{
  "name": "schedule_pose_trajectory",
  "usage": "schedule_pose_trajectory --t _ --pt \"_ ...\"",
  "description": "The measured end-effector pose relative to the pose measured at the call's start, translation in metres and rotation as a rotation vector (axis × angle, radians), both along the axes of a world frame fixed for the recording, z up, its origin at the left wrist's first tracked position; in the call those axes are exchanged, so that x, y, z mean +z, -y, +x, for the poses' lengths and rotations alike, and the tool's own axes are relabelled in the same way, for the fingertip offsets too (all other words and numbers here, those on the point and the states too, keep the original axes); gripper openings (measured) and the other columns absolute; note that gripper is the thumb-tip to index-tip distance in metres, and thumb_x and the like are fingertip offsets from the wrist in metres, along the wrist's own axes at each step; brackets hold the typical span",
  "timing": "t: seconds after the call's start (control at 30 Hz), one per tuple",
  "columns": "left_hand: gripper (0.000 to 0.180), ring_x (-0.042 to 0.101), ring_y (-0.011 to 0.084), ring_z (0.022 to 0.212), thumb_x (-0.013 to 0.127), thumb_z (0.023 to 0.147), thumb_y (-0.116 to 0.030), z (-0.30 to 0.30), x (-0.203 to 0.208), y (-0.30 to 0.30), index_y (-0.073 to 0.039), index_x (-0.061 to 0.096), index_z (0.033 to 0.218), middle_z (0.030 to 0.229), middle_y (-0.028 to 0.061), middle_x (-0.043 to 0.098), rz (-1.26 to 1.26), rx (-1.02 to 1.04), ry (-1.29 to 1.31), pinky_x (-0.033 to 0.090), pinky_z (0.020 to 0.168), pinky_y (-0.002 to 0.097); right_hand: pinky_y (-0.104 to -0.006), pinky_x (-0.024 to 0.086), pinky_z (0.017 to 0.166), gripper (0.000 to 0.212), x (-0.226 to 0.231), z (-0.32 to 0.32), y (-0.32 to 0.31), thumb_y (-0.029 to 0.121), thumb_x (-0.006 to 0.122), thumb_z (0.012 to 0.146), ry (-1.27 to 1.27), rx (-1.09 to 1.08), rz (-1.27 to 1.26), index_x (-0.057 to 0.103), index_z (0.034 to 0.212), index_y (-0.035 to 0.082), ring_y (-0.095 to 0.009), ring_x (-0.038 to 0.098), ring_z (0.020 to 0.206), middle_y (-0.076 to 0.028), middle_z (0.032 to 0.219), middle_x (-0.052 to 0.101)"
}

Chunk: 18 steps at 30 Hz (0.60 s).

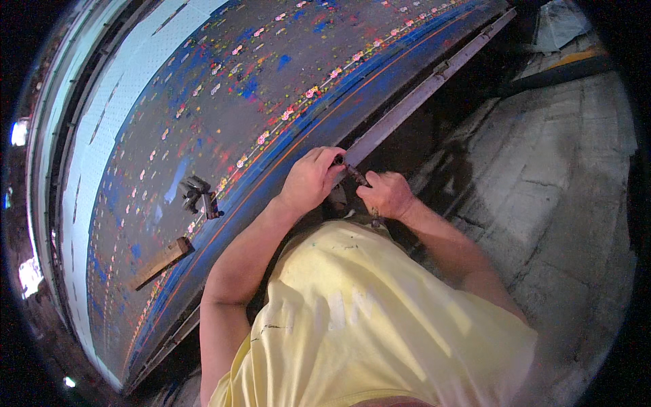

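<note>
My left hand (313, 180) is closed at the table's near edge, its fingers round the upper end of a dark, stained metal rod-like piece (357, 176). A round dark end shows by my left fingertips. My right hand (389, 194) is wrapped round the lower part of the same piece, and a short end sticks out below the fist. The exact kind of piece is not plain, since the fingers hide much of it. Just beyond both hands runs a pale metal rail (413, 102) along the table's side.
A long paint-spattered table (224, 136) stretches across the left and top. On it lie a black clamp-like device (196, 195) and a wooden block (163, 263). Pale patterned cloth (102, 142) covers its far side. Worn concrete floor (556, 176) lies at right.
</note>
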<state>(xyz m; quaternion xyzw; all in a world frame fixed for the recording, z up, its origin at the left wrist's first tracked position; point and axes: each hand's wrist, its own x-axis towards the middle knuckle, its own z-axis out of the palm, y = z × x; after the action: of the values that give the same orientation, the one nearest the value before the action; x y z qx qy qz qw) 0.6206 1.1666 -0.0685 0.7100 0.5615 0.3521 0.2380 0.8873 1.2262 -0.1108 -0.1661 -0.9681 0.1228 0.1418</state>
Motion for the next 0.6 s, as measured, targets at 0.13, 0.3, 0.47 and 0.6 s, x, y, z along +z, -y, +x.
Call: schedule_pose_trajectory --t 0.13,0.3,0.47,0.6 --pt "0.032 0.072 0.046 0.115 0.076 0.102 -0.008 0.002 0.002 0.002 -0.003 0.067 0.133 0.12 0.023 0.075 -0.025 0.021 0.006 0.059 0.098 0.0538 -0.0452 0.054 0.055 0.02 0.0 0.003 -0.02 0.024 0.083 0.078 -0.24 0.085 0.036 0.077 0.097 0.018 -0.026 0.067 0.063 -0.007 0.081 0.056" --pt "0.034 0.072 0.0452 0.116 0.077 0.102 -0.008 0.003 0.005 0.0 -0.004 0.067 0.134 0.121 0.022 0.074 -0.013 0.015 0.022 0.06 0.098 0.0519 -0.0426 0.045 0.052 0.025 0.01 0.014 -0.038 -0.007 0.074 0.073 -0.442 0.012 -0.323 0.079 0.092 0.009 -0.031 0.06 0.058 -0.008 0.076 0.053" --pt "0.033 0.073 0.0447 0.111 0.079 0.101 -0.007 0.003 0.001 0.002 -0.003 0.069 0.132 0.121 0.0211 0.074 0.072 0.024 0.049 0.061 0.095 0.0498 -0.0418 0.051 0.056 0.028 0.022 0.008 -0.039 -0.007 0.072 0.086 -0.508 -0.029 -0.407 0.082 0.108 0.007 -0.03 0.064 0.063 -0.011 0.078 0.06" --pt "0.028 0.075 0.0422 0.107 0.083 0.098 -0.009 0.003 0.005 -0.012 -0.001 0.073 0.124 0.119 0.0212 0.075 -0.084 0.062 0.168 0.061 0.091 0.048 -0.0439 0.057 0.066 0.045 0.049 -0.033 -0.047 0.004 0.088 0.092 -0.559 -0.127 -0.35 0.078 0.135 0.008 -0.033 0.069 0.074 -0.014 0.087 0.068"
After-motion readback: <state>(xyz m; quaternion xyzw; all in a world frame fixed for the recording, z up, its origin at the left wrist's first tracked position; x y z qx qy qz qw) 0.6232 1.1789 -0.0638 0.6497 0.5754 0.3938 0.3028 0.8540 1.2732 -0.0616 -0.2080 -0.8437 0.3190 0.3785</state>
